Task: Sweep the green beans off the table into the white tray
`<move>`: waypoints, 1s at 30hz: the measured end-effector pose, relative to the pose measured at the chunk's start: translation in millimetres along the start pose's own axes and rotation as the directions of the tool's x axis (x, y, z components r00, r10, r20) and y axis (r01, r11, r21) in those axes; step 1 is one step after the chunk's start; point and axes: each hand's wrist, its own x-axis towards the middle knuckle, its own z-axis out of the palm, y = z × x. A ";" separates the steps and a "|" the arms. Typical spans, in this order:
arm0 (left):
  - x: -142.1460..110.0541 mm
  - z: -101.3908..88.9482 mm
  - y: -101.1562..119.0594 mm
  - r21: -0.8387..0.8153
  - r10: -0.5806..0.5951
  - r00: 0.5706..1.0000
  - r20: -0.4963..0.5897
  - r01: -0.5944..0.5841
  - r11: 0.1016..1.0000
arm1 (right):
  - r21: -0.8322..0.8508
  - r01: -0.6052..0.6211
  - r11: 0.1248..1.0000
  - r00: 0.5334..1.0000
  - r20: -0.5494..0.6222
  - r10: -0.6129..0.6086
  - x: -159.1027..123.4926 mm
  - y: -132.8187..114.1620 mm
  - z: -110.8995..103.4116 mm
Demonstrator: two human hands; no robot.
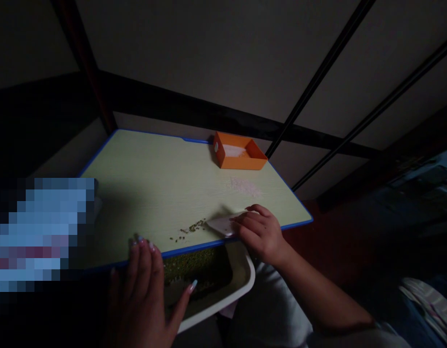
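Observation:
My right hand (261,232) is closed on a thin white card-like piece (223,224), which lies low against the tabletop near its front edge. Just left of that piece is a short line of small greenish beans (194,226). My left hand (145,285) has its fingers stretched out, the tips at the table's front edge and the thumb over a white basin (249,273). Many small green beans (197,263) lie in the basin, partly under the tabletop. Farther back on the table sits a patch of white grains (245,186), which look like rice.
An orange open box (241,162) with pale contents stands at the back right of the light tabletop (154,179), which has a blue rim. A blurred-out bluish object (45,232) is at the left. Dark-framed panels (194,53) rise behind the table.

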 end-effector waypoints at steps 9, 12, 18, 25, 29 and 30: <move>0.7 -0.7 0.0 0.015 0.025 0.999 -0.021 -0.025 1.000 | -0.033 0.003 0.999 0.999 -0.042 -0.005 7.3 -0.2 1.0; 0.9 -0.8 -0.2 0.008 0.025 0.999 -0.022 -0.025 1.000 | -0.025 0.016 1.000 1.000 -0.024 -0.016 6.4 0.0 4.3; 1.3 -0.8 1.2 0.017 0.027 0.999 -0.035 -0.026 1.000 | -0.003 0.005 1.000 1.000 -0.012 -0.005 -0.4 -2.8 0.0; 2.2 -3.1 2.1 0.003 0.016 0.999 -0.033 -0.016 1.000 | 0.024 0.008 1.000 1.000 -0.002 -0.008 -2.3 -11.2 -12.1; 2.2 -2.9 1.8 0.004 0.021 0.999 -0.033 -0.021 1.000 | 0.015 0.003 1.000 1.000 -0.005 -0.003 -0.6 -12.6 -12.4; 2.2 -2.7 1.9 0.004 0.021 0.999 -0.033 -0.021 1.000 | 0.014 0.005 1.000 1.000 -0.009 -0.005 0.0 -12.6 -11.8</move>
